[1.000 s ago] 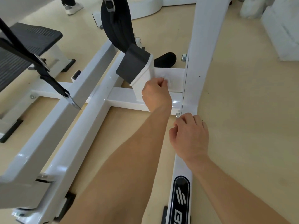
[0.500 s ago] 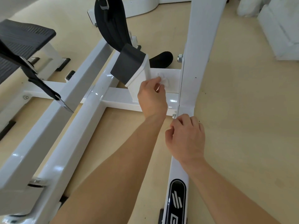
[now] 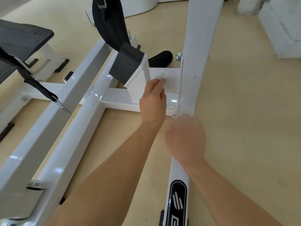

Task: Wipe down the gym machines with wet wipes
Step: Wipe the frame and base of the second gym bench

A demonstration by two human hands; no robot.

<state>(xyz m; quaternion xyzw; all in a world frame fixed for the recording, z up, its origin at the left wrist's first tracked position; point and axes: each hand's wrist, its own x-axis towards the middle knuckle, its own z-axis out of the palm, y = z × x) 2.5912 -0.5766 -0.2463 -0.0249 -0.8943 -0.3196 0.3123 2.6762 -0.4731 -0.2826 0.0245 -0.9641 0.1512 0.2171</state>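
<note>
Left hand: the left hand (image 3: 153,98) reaches forward over the cross beam (image 3: 117,99), back of the hand up, fingertips pinching a wet wipe and pushing it against the frame.
Wet wipe: the wet wipe (image 3: 162,77) is small, white and crumpled. It shows just past the left fingertips, pressed to the flat plate (image 3: 171,84) that joins the slanted post (image 3: 138,85) to the upright (image 3: 195,46).
Right hand: the right hand (image 3: 185,139) is blurred, knuckles up and fingers curled under, over the near end of the base rail (image 3: 176,170). I cannot tell whether it is clenched on anything or touches the rail.
Gym machine: the gym machine (image 3: 78,131) has a glossy white steel frame, with long beams running from the lower left up to the cross beam.
Bolt: a bolt (image 3: 174,116) sits at the foot of the upright, just beyond the right knuckles.
Slanted post top: a black cap (image 3: 127,66) covers it, with a black belt (image 3: 110,22) curving up behind.
Behind the plate: the black end of a foam roller (image 3: 162,58) pokes out.
Base rail marking: a black oval logo sticker (image 3: 177,203) lies near the bottom edge.
Left side: a black ribbed footplate (image 3: 21,38) sits here, and a black strap (image 3: 39,87) with a metal tip hangs across the beam.
Floor: the floor (image 3: 244,119) is beige and bears the frame.
</note>
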